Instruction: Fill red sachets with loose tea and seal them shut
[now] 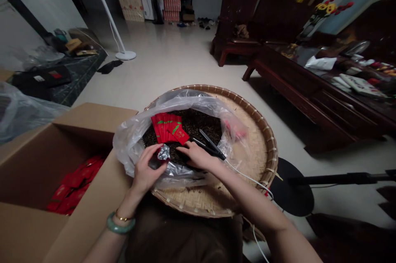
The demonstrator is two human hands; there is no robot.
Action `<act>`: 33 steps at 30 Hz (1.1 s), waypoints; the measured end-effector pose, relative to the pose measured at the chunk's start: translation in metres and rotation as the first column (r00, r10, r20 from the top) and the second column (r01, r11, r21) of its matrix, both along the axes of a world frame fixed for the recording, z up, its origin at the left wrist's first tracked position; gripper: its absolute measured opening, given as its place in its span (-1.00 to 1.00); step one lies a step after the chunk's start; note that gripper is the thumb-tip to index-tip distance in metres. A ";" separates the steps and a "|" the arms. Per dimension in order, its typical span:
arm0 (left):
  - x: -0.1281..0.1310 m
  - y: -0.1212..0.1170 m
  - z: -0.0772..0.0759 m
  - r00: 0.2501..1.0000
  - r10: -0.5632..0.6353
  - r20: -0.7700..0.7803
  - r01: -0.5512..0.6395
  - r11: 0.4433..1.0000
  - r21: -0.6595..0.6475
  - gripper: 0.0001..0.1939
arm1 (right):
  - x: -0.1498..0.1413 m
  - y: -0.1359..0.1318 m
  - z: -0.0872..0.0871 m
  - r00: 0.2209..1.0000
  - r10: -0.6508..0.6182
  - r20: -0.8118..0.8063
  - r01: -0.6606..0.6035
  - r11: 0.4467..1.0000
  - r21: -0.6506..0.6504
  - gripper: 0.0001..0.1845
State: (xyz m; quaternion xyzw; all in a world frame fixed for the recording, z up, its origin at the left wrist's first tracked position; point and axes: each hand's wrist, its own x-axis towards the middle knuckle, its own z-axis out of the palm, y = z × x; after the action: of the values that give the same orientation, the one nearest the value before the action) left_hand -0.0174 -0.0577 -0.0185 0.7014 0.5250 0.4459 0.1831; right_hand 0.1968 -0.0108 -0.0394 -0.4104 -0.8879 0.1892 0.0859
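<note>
Head view: the left hand pinches a foil sachet between thumb and fingertips. The right hand lies just beside it, fingers extended and slightly spread, near black tongs. A plastic bag on a bamboo tray contains dark loose tea with red sachets resting on top. A cardboard box contains more red sachets.

You are viewing a dim indoor scene: soft light is sheening across the tiled floor, glare is catching on the plastic bag, shadow is pooling beneath the wooden table, and wide-angle distortion is bending the frame's edges.
</note>
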 end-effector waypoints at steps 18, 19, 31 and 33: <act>0.016 0.008 0.009 0.998 -0.055 0.024 0.055 0.998 0.019 -0.59 | -0.003 0.001 -0.008 0.999 -0.001 -0.032 -0.002 0.996 -0.085 -0.39; 0.017 0.009 0.011 0.998 -0.063 0.024 0.063 0.998 0.021 -0.59 | -0.005 0.000 -0.009 0.999 -0.018 -0.036 0.015 0.996 -0.094 -0.43; 0.015 0.005 0.010 0.992 -0.049 0.113 0.056 0.997 -0.062 -0.59 | 0.005 0.003 -0.013 0.790 -0.359 -0.497 0.104 0.877 -0.469 -0.68; 0.015 0.006 0.005 0.989 -0.040 0.145 0.052 0.995 -0.081 -0.59 | 0.008 0.003 -0.019 0.722 -0.441 -0.533 0.091 0.824 -0.559 -0.73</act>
State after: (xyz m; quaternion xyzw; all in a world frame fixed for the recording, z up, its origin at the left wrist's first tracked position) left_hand -0.0022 -0.0518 -0.0131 0.6713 0.5124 0.4681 0.2602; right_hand 0.2047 -0.0079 -0.0580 -0.4558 -0.6530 0.5236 0.3029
